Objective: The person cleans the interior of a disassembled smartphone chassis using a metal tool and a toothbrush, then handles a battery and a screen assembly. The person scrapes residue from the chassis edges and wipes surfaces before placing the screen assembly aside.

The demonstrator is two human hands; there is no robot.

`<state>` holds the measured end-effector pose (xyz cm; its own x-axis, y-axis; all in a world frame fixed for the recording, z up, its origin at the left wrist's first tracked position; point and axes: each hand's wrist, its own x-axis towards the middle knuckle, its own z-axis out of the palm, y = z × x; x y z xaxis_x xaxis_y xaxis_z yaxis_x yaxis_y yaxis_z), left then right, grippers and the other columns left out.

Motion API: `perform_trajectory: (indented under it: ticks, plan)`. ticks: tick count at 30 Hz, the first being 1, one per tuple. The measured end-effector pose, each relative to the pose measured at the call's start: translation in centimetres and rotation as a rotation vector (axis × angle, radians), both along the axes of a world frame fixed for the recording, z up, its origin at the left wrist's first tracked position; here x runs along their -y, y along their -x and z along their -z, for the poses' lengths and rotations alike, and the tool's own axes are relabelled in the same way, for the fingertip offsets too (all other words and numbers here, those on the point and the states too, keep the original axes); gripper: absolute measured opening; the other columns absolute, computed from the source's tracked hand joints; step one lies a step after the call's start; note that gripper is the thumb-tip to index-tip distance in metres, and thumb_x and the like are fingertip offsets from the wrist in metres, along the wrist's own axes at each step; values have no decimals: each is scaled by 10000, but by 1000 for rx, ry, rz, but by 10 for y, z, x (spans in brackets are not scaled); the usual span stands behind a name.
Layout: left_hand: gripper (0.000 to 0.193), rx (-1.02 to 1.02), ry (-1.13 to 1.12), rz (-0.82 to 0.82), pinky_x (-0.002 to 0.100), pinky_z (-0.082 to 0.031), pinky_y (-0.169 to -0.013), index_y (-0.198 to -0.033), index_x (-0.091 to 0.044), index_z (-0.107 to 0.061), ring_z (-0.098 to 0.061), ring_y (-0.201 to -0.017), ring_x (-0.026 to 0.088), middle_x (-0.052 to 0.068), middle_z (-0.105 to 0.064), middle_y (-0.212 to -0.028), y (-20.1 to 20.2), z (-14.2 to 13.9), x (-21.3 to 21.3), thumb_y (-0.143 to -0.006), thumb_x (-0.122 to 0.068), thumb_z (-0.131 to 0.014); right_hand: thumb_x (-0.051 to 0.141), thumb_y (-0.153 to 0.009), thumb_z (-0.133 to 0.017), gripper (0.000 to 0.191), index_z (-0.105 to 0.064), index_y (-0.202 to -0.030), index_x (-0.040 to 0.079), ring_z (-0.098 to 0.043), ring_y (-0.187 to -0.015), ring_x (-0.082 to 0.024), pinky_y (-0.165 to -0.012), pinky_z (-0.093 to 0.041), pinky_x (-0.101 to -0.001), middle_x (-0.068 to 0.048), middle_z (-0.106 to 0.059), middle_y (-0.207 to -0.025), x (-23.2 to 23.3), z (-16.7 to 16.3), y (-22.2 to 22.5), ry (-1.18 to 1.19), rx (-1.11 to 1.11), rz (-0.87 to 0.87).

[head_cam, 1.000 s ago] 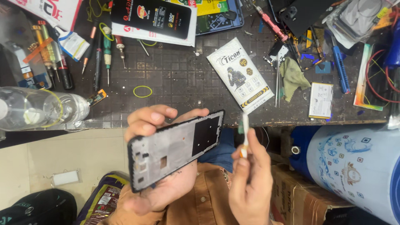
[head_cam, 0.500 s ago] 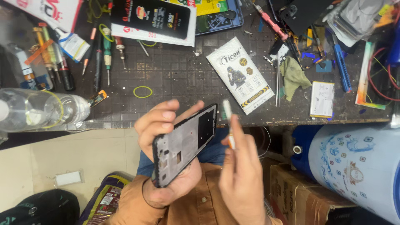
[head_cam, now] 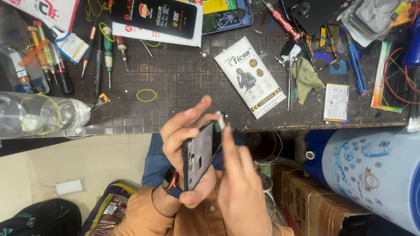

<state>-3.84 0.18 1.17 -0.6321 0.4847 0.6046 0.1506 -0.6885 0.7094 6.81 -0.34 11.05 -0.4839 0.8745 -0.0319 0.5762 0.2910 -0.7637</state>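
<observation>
Dark gridded workbench [head_cam: 183,74] above pale tiled floor [head_cam: 87,161].

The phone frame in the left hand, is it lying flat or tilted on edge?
Tilted on edge: the phone frame shows narrow, one long side toward the camera.

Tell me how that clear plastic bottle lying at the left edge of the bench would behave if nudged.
The clear bottle lies on its side near the bench edge, so a nudge would probably roll it, perhaps off. It looks thin-walled and mostly empty, so likely light and easily dented. The yellow band around it may add slight grip.
</observation>
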Motion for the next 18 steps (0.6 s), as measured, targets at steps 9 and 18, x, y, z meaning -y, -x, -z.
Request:
perform_trajectory:
  ticks: [9,18]
  plan:
    - [942,104,83,-109,630,-610,-927,-1254,21,-405,-593,-1235,599,255,-354,-1385,4,-13,-5,-910,-851,-312,-139,-866,-472,736,-388,-1573,45,-671,-878,-234,-791,-554,-332,-138,-609,-991,2,9,-20,2,2,125]
    - [984,94,227,20,632,-596,-1020,-1259,17,-318,-582,-1294,604,411,-331,-1492,-13,-13,2,-879,-891,-311,-125,-924,-503,631,-447,-1533,30,-714,-923,-251,-814,-571,-330,-154,-612,-1039,9,-19,-13,76,-173,-139]
